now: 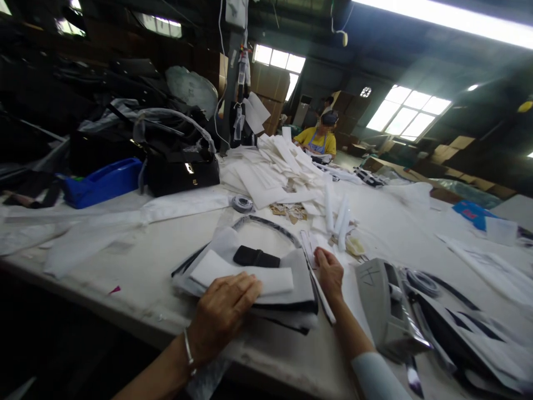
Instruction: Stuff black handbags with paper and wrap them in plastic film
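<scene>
A flat bag (306, 278) wrapped in white sheets, with a dark looped handle (270, 220), lies near the table's front edge. On it sit a folded white foam strip (275, 280) and a small black piece (256, 257). My left hand (227, 303) rests on the strip, its fingers together and pressing the near side. Right of the bag, my right hand (330, 271) is closed beside thin white strips (317, 278); its fingertips are pinched, and what they hold is too small to make out.
A pile of white strips (270, 166) covers the table's middle. A black handbag (181, 169) and a blue tray (104, 182) stand at left. At right sit a grey dispenser (385, 305) and more bag parts (466, 333). A person (318, 139) sits beyond.
</scene>
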Demonstrator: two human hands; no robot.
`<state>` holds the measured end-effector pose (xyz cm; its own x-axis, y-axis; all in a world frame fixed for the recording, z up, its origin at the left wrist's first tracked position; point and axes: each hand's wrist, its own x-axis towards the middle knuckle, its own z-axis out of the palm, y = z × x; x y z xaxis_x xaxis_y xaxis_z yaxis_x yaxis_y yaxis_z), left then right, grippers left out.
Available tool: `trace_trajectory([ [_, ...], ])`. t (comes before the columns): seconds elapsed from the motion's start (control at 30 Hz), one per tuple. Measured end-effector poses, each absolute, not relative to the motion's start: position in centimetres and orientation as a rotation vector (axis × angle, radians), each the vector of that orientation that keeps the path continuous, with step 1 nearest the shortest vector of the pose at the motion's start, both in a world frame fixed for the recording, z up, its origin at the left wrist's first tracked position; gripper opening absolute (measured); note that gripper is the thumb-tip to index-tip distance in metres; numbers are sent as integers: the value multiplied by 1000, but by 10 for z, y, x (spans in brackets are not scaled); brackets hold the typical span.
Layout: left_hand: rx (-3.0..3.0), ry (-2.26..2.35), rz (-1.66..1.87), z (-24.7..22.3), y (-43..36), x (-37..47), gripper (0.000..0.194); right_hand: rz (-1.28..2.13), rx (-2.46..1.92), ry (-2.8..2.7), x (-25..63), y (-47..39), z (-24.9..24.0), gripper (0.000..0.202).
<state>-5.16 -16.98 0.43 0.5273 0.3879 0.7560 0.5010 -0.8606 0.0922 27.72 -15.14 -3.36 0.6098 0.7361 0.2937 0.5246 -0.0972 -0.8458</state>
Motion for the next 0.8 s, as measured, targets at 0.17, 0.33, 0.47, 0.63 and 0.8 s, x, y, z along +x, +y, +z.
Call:
trace_trajectory([
  [0.17, -2638, -700, -1141, -9, -173, -46, 38, 301, -1677, -754, 306, -189, -21, 52],
  [0.33, -2695, -734, -1133, 9, -161, -53, 48, 424, -1661, -692, 283, -229, -11, 43],
  [0.47, -2685, -921, -1234, 28, -147, -57, 52, 416, -1750, -945, 230, -254, -8, 33],
  [0.63, -2579, -1128, -1285, 43, -135, -57, 51, 488, -1484, -1744, 139, -258, -14, 32],
  [0.8, -2567, -1134, -1263, 43, -137, -56, 52, 321, -1326, -2128, 93, -252, -31, 27],
])
